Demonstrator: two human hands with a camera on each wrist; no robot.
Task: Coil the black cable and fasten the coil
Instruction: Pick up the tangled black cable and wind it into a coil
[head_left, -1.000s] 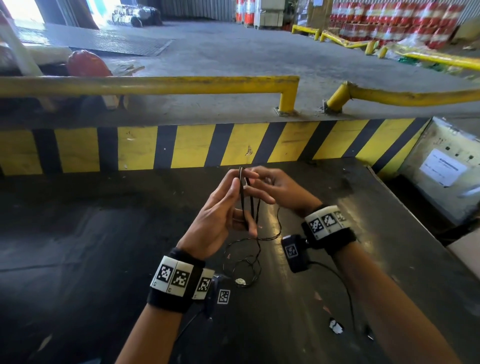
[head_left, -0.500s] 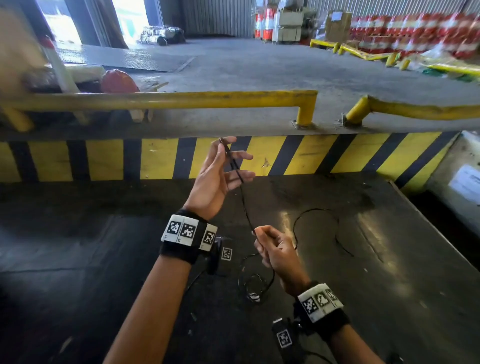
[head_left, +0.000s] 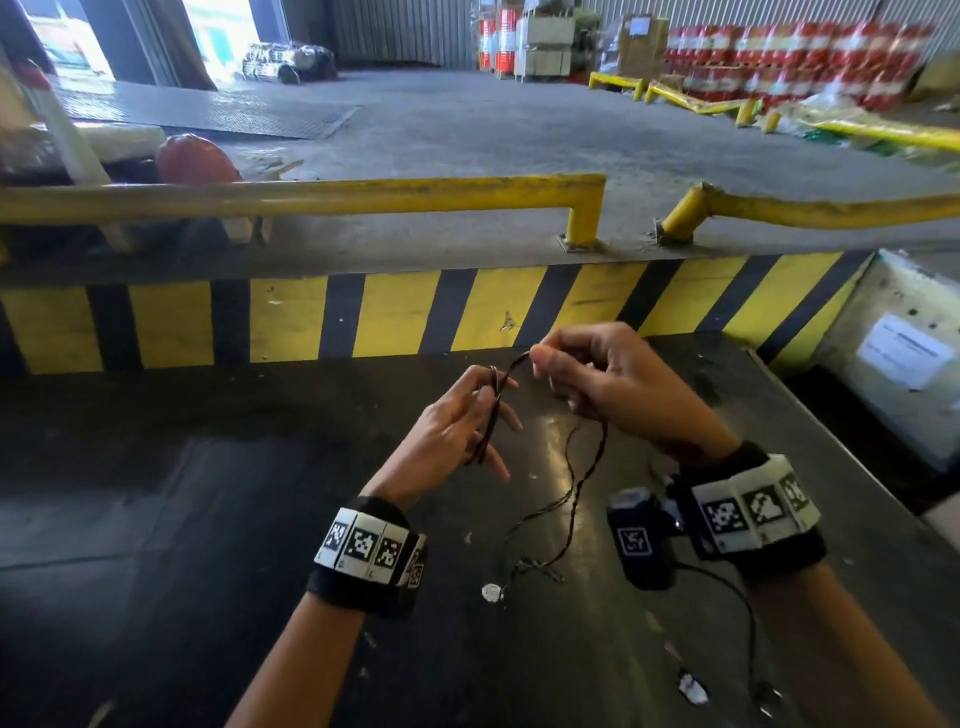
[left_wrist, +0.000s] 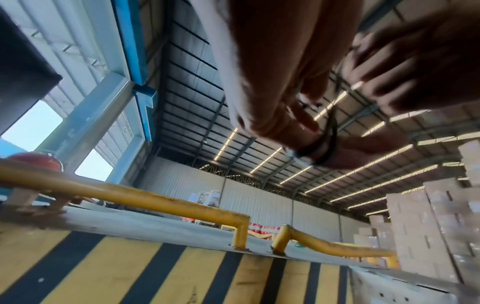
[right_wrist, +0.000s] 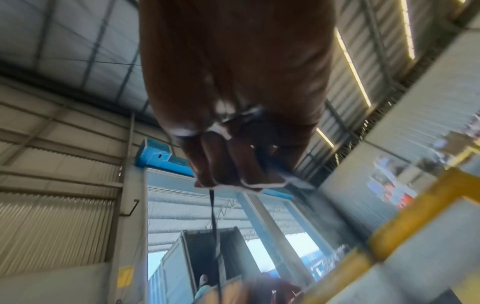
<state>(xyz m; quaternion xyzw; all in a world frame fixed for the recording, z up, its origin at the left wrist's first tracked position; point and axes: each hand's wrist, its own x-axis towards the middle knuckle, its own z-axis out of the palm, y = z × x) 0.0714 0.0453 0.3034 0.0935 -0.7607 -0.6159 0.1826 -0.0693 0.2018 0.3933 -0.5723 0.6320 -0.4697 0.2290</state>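
Black cable (head_left: 492, 415), thin and glossy, runs in a few loops across your left hand (head_left: 451, 435), whose fingers are spread with the strands lying between them. Your right hand (head_left: 618, 384) pinches the strand at its fingertips just beside, and the slack drops in a loose tangle onto the dark table (head_left: 182, 493). Both wrist views are blurred, so the cable's ends cannot be made out.
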